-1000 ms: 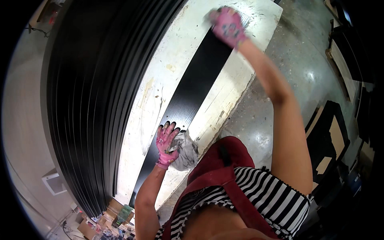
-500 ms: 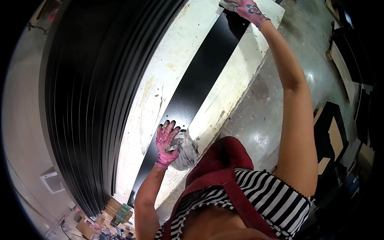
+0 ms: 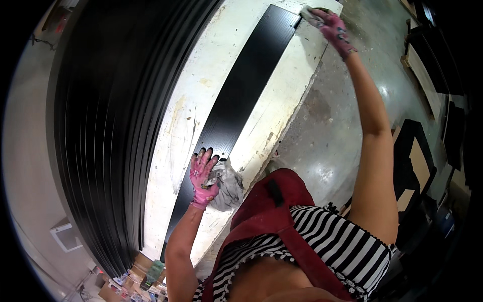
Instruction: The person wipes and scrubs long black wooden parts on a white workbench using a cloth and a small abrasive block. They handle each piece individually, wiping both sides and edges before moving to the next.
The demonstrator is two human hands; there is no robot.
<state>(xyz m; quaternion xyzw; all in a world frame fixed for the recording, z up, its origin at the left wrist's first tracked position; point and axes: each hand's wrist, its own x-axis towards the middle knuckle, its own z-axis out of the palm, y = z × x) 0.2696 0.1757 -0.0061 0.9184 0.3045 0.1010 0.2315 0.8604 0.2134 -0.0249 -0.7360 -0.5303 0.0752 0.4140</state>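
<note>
Black plank (image 3: 241, 95), long and narrow, lies flat along a white worktable (image 3: 201, 80), running from the near left hand away to the far right hand. The left hand (image 3: 203, 177), in a pink glove, rests palm-down on the plank's near stretch with its fingers spread and their tips pointing up the board. Under its heel and just to its right sits a crumpled grey rag (image 3: 226, 185), which the hand presses against rather than pinches. The right hand (image 3: 333, 26), also pink-gloved, reaches the plank's far end at the table's far corner; its fingers seem curled over a pale pad or cloth (image 3: 311, 15) at the board's end edge, though the picture is too small there to tell how tight the hold is.

Left of the left hand a strip of bare, scuffed white table shows, and beyond that stands a close stack of black panels (image 3: 110, 116) on edge. Right of the plank another bare white strip runs to the table's edge, with grey concrete floor (image 3: 342, 126) beyond it.

The left forearm comes up from below, elbow bent, wrist nearly straight. The right arm is stretched almost full length, bare, over the floor beside the table.
</note>
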